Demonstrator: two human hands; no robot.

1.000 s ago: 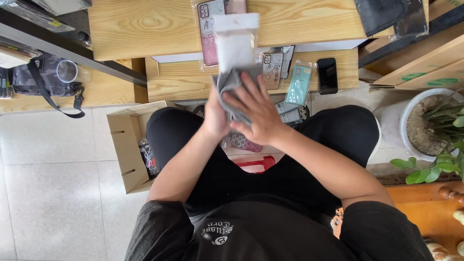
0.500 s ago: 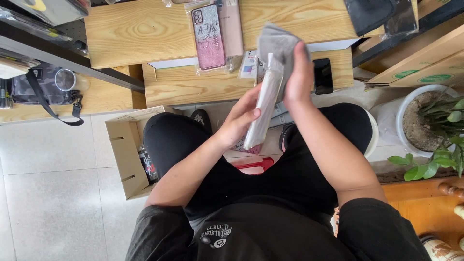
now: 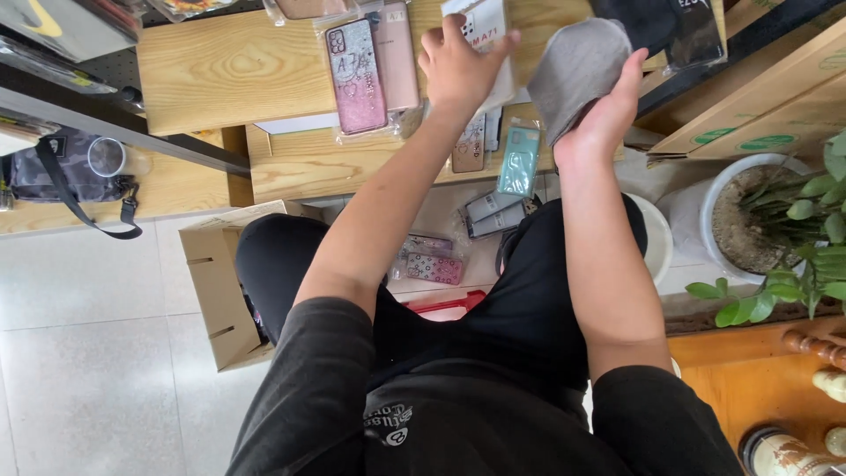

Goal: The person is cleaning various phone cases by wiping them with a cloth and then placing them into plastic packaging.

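Observation:
My left hand (image 3: pixel 458 66) reaches out over the wooden shelf (image 3: pixel 220 75) and grips a flat white packaged item (image 3: pixel 480 22) near the top edge of view. My right hand (image 3: pixel 608 110) holds a bunched grey cloth (image 3: pixel 577 66) just to the right of it. A pink glitter phone case in a clear sleeve (image 3: pixel 355 78) lies on the shelf to the left of my left hand. A teal case (image 3: pixel 518 159) and other packaged cases lie on the lower wooden shelf (image 3: pixel 300 167) below my hands.
A cardboard box (image 3: pixel 216 291) stands on the tiled floor by my left knee. More packaged cases (image 3: pixel 432 264) lie on the floor between my legs. A potted plant (image 3: pixel 767 220) sits at the right. A dark bag (image 3: pixel 62 172) rests at the left.
Both hands have moved up and away from my lap to the shelf. My left hand carried the white packet there, and the cloth came off it into my right hand.

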